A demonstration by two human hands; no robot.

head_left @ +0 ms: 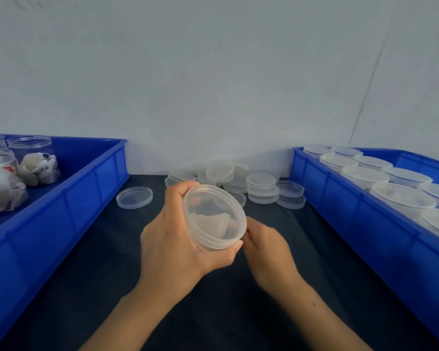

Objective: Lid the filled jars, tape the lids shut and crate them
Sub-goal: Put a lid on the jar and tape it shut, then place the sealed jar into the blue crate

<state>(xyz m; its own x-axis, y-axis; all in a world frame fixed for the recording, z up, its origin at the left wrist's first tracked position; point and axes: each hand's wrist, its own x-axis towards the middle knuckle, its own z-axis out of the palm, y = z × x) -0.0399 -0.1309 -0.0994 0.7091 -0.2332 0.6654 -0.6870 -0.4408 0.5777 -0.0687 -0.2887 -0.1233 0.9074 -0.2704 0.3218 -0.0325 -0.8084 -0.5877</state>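
The left hand point(174, 239) grips a lidded clear plastic jar point(214, 220) of white wrapped pieces, tilted toward the camera. The right hand point(266, 245), fingers curled, touches its right edge; what it pinches cannot be told. Loose clear lids point(261, 186) lie beyond the hands.

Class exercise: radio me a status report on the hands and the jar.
Left hand grips lidded jar. Right hand curled at lid edge, grip unclear. Spare lids behind, not in the way.

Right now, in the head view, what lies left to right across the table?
Left blue crate of unlidded jars → single loose lid → lidded jar held in left hand → right hand → right blue crate of lidded jars.
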